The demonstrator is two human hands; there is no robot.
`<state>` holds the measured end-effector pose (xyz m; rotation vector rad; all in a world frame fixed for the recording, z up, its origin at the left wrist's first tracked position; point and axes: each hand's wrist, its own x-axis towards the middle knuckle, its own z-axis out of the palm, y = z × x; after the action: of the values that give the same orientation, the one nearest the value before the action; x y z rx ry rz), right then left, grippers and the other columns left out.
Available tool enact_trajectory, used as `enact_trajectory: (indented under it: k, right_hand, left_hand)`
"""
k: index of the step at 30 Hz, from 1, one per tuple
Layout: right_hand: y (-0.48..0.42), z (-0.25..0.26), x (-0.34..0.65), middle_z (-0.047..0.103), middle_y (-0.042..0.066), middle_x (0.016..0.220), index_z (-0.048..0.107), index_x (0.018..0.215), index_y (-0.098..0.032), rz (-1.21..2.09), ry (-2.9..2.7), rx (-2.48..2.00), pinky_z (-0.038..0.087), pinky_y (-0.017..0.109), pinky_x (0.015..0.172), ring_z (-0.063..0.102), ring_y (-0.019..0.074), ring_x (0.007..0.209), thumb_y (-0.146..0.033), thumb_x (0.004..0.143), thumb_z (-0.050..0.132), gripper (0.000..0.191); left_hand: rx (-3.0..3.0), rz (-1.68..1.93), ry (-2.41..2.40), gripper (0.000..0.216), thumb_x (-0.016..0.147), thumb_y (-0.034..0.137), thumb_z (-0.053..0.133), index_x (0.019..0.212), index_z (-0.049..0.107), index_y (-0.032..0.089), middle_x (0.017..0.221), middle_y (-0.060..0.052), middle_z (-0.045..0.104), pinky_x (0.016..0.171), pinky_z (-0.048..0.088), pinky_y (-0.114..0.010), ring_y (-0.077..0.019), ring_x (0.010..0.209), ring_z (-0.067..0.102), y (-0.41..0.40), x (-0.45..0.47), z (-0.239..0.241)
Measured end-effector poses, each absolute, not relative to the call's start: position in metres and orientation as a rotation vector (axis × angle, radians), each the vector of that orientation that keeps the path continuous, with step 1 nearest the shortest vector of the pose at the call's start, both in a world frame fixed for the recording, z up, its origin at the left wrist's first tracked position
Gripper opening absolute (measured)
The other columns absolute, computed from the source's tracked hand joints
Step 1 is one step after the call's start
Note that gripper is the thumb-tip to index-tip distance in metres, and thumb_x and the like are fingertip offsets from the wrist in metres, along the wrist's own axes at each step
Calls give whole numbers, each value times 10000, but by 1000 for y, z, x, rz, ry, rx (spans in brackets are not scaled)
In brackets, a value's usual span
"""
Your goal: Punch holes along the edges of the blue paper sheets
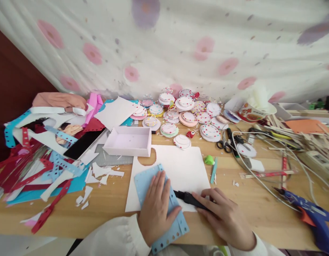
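Observation:
My left hand (158, 204) lies flat with its fingers stretched out, pressing on a light blue plastic sheet (144, 179) with small cut-out holes along its edges. The blue sheet lies tilted across a white sheet of card (184, 163), which has a rounded cut-out near its top left. In my right hand (225, 217) is a black craft knife (189, 198), gripped by its handle. The knife's tip meets the right edge of the blue sheet, over the white card. Beyond the card sits a shallow pale lilac box (129, 140).
Decorated paper discs (187, 103) cluster at the back. Paper scraps (60, 167) and a phone (84, 144) lie left. Rightward are scissors (224, 144), a white cable (252, 174), a blue glue gun (304, 209), wooden sticks (314, 133) and a paper bowl (254, 113).

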<state>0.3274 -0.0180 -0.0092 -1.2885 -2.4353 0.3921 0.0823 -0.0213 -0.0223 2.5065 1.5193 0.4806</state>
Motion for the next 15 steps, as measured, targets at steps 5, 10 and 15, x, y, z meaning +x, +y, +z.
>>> enact_trajectory:
  k: [5,10,15]
  right_hand:
    - [-18,-12,322,624,67,945,583,1252,-275,393,-2398,-1314,544,263,670,609,176,832,-210,885,510,381]
    - [-12,-14,317,616,74,941,578,1259,-269,400,-2370,-1321,534,270,656,594,174,800,-226,900,501,370]
    - [-4,-15,310,609,75,941,583,1253,-262,374,-2367,-1330,522,290,674,573,177,784,-233,906,500,358]
  left_hand:
    - [2501,557,1531,551,850,384,548,1280,457,53,1420,-224,398,1028,408,-531,-361,1348,317,-23,77,-25]
    - [2536,527,1475,534,857,381,539,1258,488,32,1418,-236,394,1037,398,-543,-378,1351,302,-22,75,-23]
    - [2551,479,1499,564,876,416,501,1291,472,34,1438,-230,370,1032,399,-546,-382,1362,278,-24,76,-23]
